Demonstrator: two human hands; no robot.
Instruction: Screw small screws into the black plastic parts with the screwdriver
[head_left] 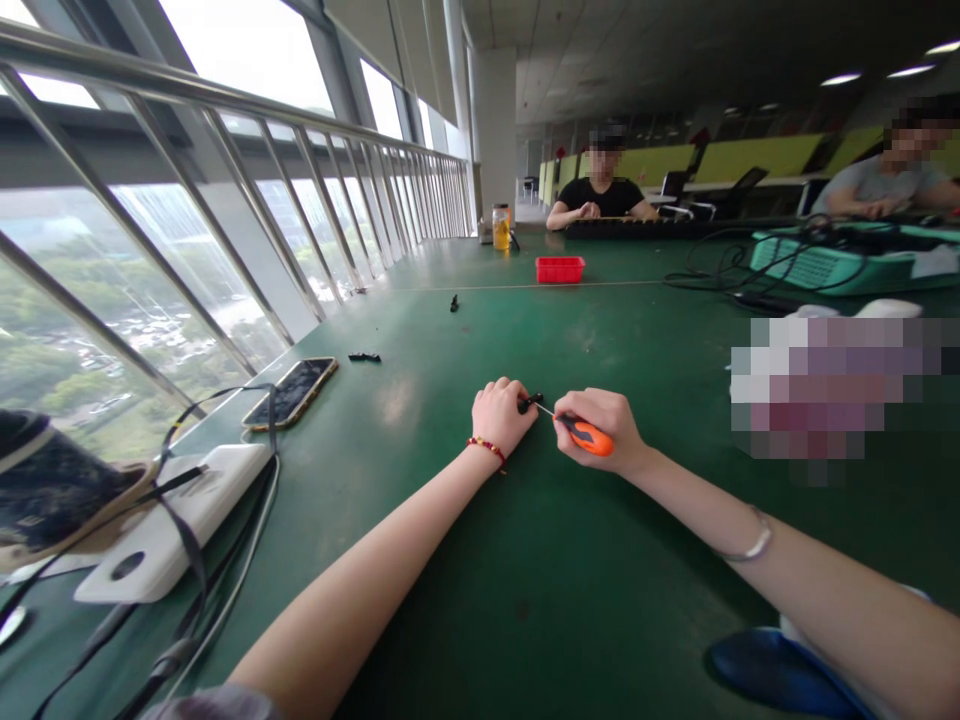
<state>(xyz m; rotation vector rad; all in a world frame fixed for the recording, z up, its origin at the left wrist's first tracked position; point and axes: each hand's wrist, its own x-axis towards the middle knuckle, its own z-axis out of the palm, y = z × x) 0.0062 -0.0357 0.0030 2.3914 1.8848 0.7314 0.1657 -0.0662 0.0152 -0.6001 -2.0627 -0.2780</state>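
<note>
My left hand (501, 415) rests on the green table, its fingers closed around a small black part (531, 402) whose right end sticks out. What kind of part it is cannot be made out. In my right hand (604, 425) is a screwdriver (592, 438) with an orange and black handle. Its thin metal shaft points left, and the tip meets or nearly meets the black part. Two more small black pieces lie farther off, one piece (365, 357) to the left and another piece (454, 303) beyond it.
A red bin (559, 270) and a jar (501, 228) stand farther back. On the left lie a phone (292, 392), a white power strip (176, 525) and cables. A teal basket (847, 262) with cables sits back right. Two people sit across the table.
</note>
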